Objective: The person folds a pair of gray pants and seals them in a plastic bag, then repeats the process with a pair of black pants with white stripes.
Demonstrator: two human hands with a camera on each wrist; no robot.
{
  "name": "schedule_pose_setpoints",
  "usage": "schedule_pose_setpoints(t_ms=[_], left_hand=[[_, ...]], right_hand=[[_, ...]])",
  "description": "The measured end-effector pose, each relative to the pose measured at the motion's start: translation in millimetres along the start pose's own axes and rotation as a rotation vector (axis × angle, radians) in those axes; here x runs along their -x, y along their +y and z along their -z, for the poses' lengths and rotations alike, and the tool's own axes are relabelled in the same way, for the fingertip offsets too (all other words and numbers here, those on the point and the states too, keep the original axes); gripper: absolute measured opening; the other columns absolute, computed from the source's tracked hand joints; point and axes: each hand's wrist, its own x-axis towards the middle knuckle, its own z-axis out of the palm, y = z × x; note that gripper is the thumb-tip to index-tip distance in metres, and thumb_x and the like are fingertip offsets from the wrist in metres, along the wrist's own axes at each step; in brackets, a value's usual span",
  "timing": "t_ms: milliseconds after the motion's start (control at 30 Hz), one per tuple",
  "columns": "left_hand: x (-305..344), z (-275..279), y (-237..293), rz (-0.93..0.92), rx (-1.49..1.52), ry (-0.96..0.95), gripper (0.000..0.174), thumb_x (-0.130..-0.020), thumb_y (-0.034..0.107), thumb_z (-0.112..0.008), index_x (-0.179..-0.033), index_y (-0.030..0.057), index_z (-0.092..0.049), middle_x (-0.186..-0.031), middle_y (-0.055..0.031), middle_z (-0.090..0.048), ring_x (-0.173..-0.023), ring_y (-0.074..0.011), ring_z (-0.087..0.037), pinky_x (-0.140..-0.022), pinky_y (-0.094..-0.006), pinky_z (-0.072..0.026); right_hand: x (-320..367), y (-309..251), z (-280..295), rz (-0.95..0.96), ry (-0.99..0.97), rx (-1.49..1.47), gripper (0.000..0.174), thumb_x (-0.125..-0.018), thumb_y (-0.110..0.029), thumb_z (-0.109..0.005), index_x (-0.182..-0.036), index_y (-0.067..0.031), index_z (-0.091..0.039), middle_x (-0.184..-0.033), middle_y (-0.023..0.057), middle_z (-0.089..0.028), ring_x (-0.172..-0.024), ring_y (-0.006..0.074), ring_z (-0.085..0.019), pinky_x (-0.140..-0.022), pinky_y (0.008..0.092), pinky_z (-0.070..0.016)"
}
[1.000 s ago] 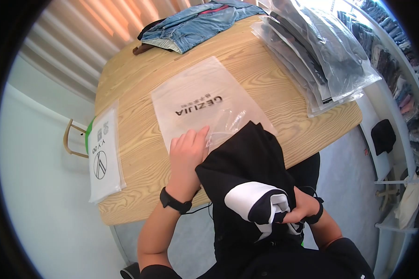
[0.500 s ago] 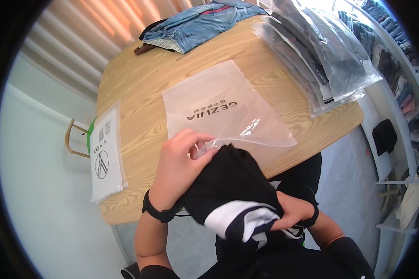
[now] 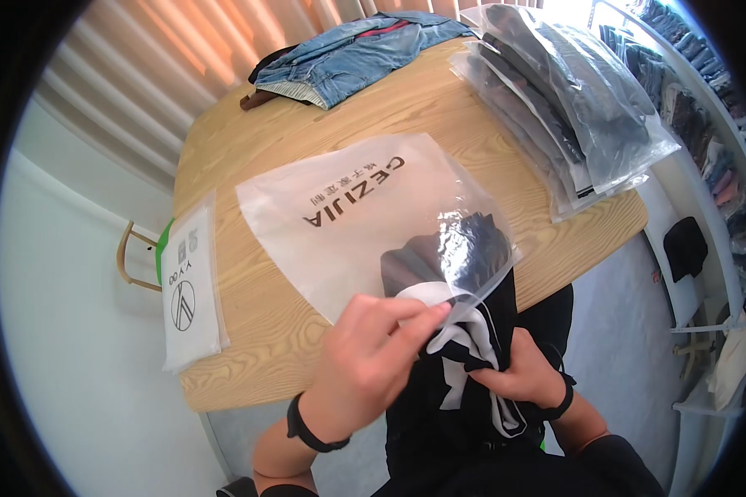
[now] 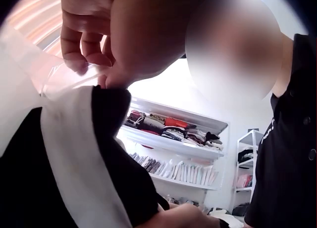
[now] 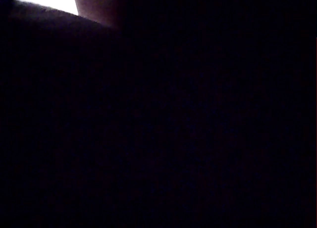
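Note:
A frosted plastic bag (image 3: 307, 207) printed GEZIJIA lies at the near side of the table, its mouth toward me. My left hand (image 3: 369, 360) pinches the edge of the bag's mouth between thumb and fingers. In the left wrist view the left hand (image 4: 109, 40) holds that clear edge just above the cloth. A folded black garment with a white band (image 3: 464, 335) is partly inside the bag; its dark front end shows through the plastic. My right hand (image 3: 526, 373) grips the garment's rear end, thumb on top, other fingers hidden beneath. The right wrist view is almost wholly dark.
A white printed package (image 3: 192, 290) lies along the table's left edge. Blue jeans (image 3: 348, 62) lie at the far edge. At the right stands a stack of bagged clothes (image 3: 572, 99). Shelves of clothes (image 3: 713, 157) line the right side. The table's near edge (image 3: 265, 389) is close to my body.
The garment has moved forward, and its front end has gone into the bag. My left hand has shifted right and nearer to me with the bag's edge, lifting the mouth over the garment.

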Motion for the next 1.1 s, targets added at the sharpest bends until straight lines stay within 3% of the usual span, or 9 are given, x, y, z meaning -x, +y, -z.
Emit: schedule_pose_setpoints(t_ms=[133,433,567,767,833,933,967,1033,1100], left_hand=[[1,-8,24,-0.108,-0.064,-0.017,0.042,-0.067,0.001,-0.066,-0.109,0.0029,-0.069,-0.098,-0.0037,-0.063,-0.081,-0.0200,-0.056,-0.068,-0.0310,-0.0452],[18,-42,35,-0.304,-0.220,0.000,0.040,-0.074,0.011,-0.066,-0.113,0.0052,-0.069,-0.092,0.0009,-0.058,-0.077,-0.0138,-0.051,-0.073,-0.0286,-0.0414],[11,-37,33,-0.187,-0.321,0.044,0.042,-0.074,0.013,-0.068,-0.115,0.0056,-0.069,-0.084,0.0023,-0.053,-0.074,-0.0141,-0.049,-0.070,-0.0295,-0.0388],[-12,-45,41,-0.128,-0.283,0.001,0.043,-0.072,0.015,-0.063,-0.114,0.0053,-0.069,-0.079,-0.0002,-0.049,-0.073,-0.0175,-0.050,-0.069,-0.0317,-0.0376],[-14,-51,50,-0.146,-0.268,-0.014,0.039,-0.074,0.015,-0.061,-0.110,0.0029,-0.069,-0.079,-0.0012,-0.050,-0.075,-0.0179,-0.051,-0.069,-0.0315,-0.0384],[-7,-53,64,-0.313,-0.056,-0.230,0.038,-0.073,0.014,-0.062,-0.108,-0.0011,-0.068,-0.080,-0.0024,-0.051,-0.076,-0.0179,-0.052,-0.069,-0.0324,-0.0401],[-5,-51,66,-0.314,-0.052,-0.231,0.038,-0.073,0.014,-0.062,-0.108,-0.0011,-0.068,-0.080,-0.0024,-0.051,-0.076,-0.0179,-0.052,-0.069,-0.0324,-0.0401],[-1,-44,68,-0.339,-0.063,-0.165,0.033,-0.075,0.013,-0.061,-0.105,0.0000,-0.068,-0.084,-0.0025,-0.053,-0.080,-0.0165,-0.053,-0.075,-0.0304,-0.0424],[7,-30,61,-0.365,-0.004,-0.042,0.034,-0.072,0.011,-0.066,-0.104,0.0012,-0.068,-0.091,-0.0015,-0.057,-0.085,-0.0139,-0.055,-0.084,-0.0292,-0.0432]], right_hand=[[-6,-15,-1,-0.005,0.063,0.009,0.043,-0.074,-0.011,-0.070,-0.115,-0.0014,-0.062,-0.099,0.0163,-0.069,-0.089,0.0314,-0.068,-0.081,0.0368,-0.0521],[-24,-21,-5,0.321,0.183,-0.012,0.045,-0.078,-0.012,-0.066,-0.121,-0.0017,-0.061,-0.115,0.0197,-0.065,-0.104,0.0333,-0.065,-0.092,0.0362,-0.0484],[-14,-11,-19,0.227,0.177,0.223,0.035,-0.074,-0.017,-0.071,-0.105,-0.0043,-0.060,-0.083,0.0147,-0.066,-0.075,0.0373,-0.066,-0.065,0.0398,-0.0522],[-23,-24,-32,0.418,0.348,0.568,0.038,-0.073,-0.018,-0.073,-0.107,-0.0058,-0.059,-0.087,0.0122,-0.064,-0.075,0.0346,-0.064,-0.059,0.0410,-0.0500],[-19,-8,-35,0.363,0.311,0.645,0.040,-0.079,-0.020,-0.069,-0.114,-0.0049,-0.056,-0.095,0.0139,-0.064,-0.075,0.0361,-0.064,-0.060,0.0420,-0.0507],[-29,-8,-37,-0.106,0.203,0.494,0.049,-0.083,-0.022,-0.064,-0.126,-0.0028,-0.051,-0.104,0.0186,-0.062,-0.085,0.0388,-0.063,-0.073,0.0446,-0.0506],[-28,8,-37,-0.110,0.205,0.494,0.049,-0.083,-0.022,-0.064,-0.126,-0.0028,-0.051,-0.104,0.0186,-0.062,-0.085,0.0388,-0.063,-0.073,0.0446,-0.0506],[-25,49,-36,0.265,0.366,0.504,0.058,-0.088,-0.027,-0.060,-0.135,0.0013,-0.044,-0.115,0.0226,-0.059,-0.101,0.0403,-0.059,-0.089,0.0460,-0.0464],[-17,7,-26,0.097,0.367,0.334,0.063,-0.088,-0.025,-0.064,-0.139,0.0046,-0.040,-0.123,0.0236,-0.056,-0.115,0.0393,-0.053,-0.099,0.0458,-0.0409]])
